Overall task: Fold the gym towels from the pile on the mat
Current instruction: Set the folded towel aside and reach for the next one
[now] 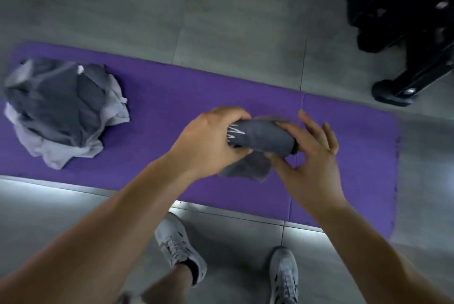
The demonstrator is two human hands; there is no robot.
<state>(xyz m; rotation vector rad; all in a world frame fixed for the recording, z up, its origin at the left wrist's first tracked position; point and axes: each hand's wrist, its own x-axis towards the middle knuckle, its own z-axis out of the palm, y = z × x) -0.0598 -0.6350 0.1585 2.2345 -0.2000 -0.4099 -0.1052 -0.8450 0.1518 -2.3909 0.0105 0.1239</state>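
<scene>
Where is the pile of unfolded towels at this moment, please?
In the head view, the pile of towels lies at the left end of the purple mat, well apart from the left hand, which grips a rolled dark towel.

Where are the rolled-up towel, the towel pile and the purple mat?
rolled towel [262, 138], head view, middle of the dark roll
towel pile [61, 112], head view, dark towel on top
purple mat [167, 97], head view, bare stretch beside the pile
</scene>
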